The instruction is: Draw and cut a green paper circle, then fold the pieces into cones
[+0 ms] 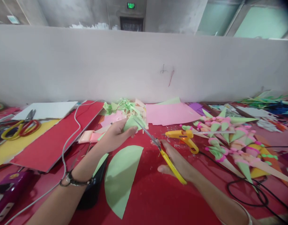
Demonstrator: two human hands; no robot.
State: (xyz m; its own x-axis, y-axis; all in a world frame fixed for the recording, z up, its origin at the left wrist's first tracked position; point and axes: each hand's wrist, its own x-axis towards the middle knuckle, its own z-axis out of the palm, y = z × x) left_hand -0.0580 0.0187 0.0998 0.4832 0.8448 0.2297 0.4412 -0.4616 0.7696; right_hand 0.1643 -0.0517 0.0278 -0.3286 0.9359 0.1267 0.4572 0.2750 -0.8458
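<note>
My left hand (118,136) pinches a folded piece of light green paper (131,122) between thumb and fingers. My right hand (174,159) grips yellow-handled scissors (171,165), their blades pointing up and left to the edge of that paper. Below the hands, a light green paper half-circle (121,178) lies flat on the red table (162,200). A dark flat object (91,193), partly hidden by my left forearm, rests beside it with another green paper edge on top. Just right of the scissors lies a yellow glue gun (181,135) with a clear glue stick.
Green paper scraps (125,106) and pink sheets (172,113) lie at the back against a white partition (139,65). Several paper cones (225,126) are piled right, near a black cord (249,204). Left are red-and-yellow scissors (22,128), red board (57,140) and a purple power strip (13,195).
</note>
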